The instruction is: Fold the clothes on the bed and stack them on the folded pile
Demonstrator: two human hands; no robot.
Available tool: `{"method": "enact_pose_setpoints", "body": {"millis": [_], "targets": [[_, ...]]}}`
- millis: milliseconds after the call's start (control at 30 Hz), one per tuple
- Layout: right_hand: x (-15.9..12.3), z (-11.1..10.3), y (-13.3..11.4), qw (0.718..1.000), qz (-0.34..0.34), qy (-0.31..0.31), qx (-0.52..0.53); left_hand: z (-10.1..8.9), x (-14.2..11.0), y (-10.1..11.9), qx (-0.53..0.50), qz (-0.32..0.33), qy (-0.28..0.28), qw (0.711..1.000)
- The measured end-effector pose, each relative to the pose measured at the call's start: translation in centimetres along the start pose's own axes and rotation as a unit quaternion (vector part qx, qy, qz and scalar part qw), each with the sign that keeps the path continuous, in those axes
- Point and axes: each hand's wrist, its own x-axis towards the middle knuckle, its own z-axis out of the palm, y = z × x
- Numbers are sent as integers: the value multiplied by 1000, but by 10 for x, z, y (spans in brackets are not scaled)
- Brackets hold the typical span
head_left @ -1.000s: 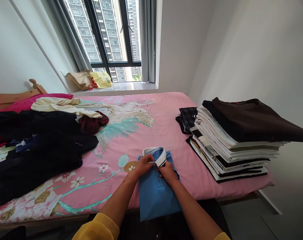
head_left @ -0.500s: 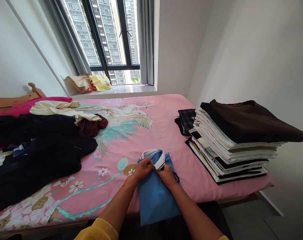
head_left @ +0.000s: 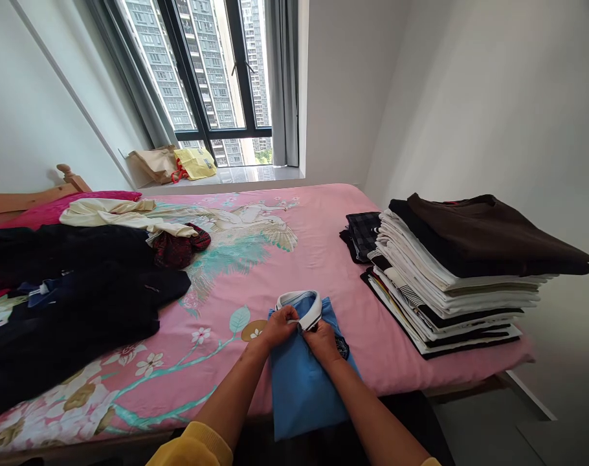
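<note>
A folded blue polo shirt [head_left: 299,382] with a white collar lies at the near edge of the pink bed [head_left: 318,239], its lower end hanging over the edge. My left hand [head_left: 279,325] pinches the shirt just below the collar. My right hand [head_left: 322,339] is closed on the shirt front right beside it, fingertips almost meeting the left hand's. Both forearms reach in from the bottom, with yellow sleeves at the elbows.
A tall stack of folded clothes [head_left: 464,272], brown on top, stands at the bed's right edge. Unfolded dark garments [head_left: 76,298], a cream one [head_left: 114,213] and a red plaid piece [head_left: 180,243] lie on the left. Bags [head_left: 178,162] sit on the window sill.
Both hands stay at the collar with only small finger movements. The shirt's lower part has shifted slightly right, and the view has tilted a little.
</note>
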Motion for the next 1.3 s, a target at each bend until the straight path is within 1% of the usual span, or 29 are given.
{"method": "enact_pose_setpoints", "body": {"millis": [167,267,400,633,767,1033,1200,1300], "targets": [[-1,3,0,999,-5,4,-33,1,-2,1,5,-6,7,1000],[-3,6,0,997,-6,20,-69,1,-2,4,10,-14,6,1000],[-6,8,-2,992,-13,40,-119,0,-2,8,11,-27,-10,1000],[-9,9,-5,984,-38,40,-171,-3,-2,10,12,-41,-29,999],[-10,11,-3,980,-50,35,-187,-2,0,9,24,-48,-23,998],[-10,11,-2,976,-65,35,-204,0,1,16,58,-71,5,996],[-12,12,-3,974,-82,31,-210,0,10,9,72,-88,-16,993],[-12,12,-3,973,-91,32,-212,-4,14,6,79,-82,-35,993]]}}
